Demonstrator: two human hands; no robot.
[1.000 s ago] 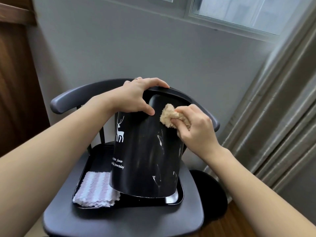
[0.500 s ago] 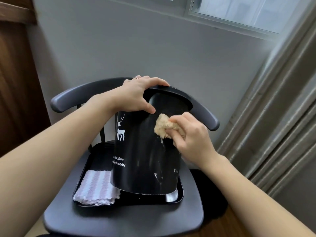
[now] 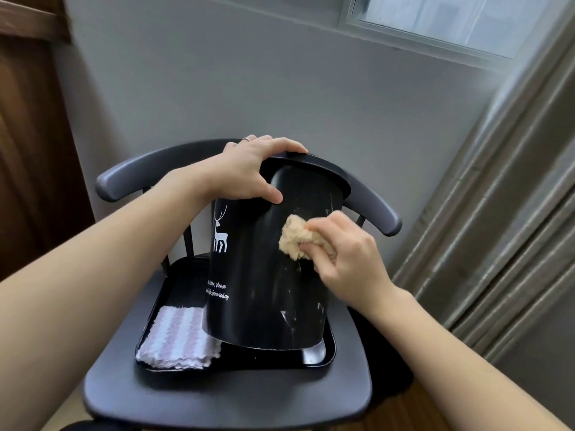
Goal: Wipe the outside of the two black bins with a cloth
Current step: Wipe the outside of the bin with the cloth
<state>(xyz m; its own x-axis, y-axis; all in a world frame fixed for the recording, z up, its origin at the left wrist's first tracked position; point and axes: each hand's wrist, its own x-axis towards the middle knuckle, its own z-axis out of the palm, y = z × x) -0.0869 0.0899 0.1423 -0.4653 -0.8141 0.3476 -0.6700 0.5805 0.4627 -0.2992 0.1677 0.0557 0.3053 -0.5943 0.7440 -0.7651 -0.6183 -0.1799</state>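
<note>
- The left hand [image 3: 249, 172] grips the rim of the black bin [image 3: 261, 275]: its fingers curl over the top edge and the thumb presses on the outer wall just below.
- A ring [image 3: 246, 139] shows on one finger of that hand.
- The bin tilts, its top leaning away from the person and its lower edge resting in the black tray [image 3: 323, 353].
- The right hand [image 3: 345, 259] is closed around a bunched tan cloth [image 3: 294, 241], pinching it between thumb and curled fingers.
- The cloth sticks out to the left of the right hand and presses against the bin's outer wall, below the left thumb and roughly at mid-height.
- A white deer print [image 3: 220, 231] sits on the bin's wall to the left of the cloth, under the left hand, with lines of white script lower down.
- Pale smears and scuffs mark the wall below the right hand.
- A folded white-and-pink striped cloth [image 3: 177, 340] lies in the tray's near left corner, below the left forearm, with the bin's lower edge just over its right side.
- The tray sits on the seat of a dark chair [image 3: 217, 399], whose curved backrest runs behind both hands.
- A grey curtain [image 3: 510, 213] hangs to the right of the right hand, and a window [image 3: 451, 17] is above.
</note>
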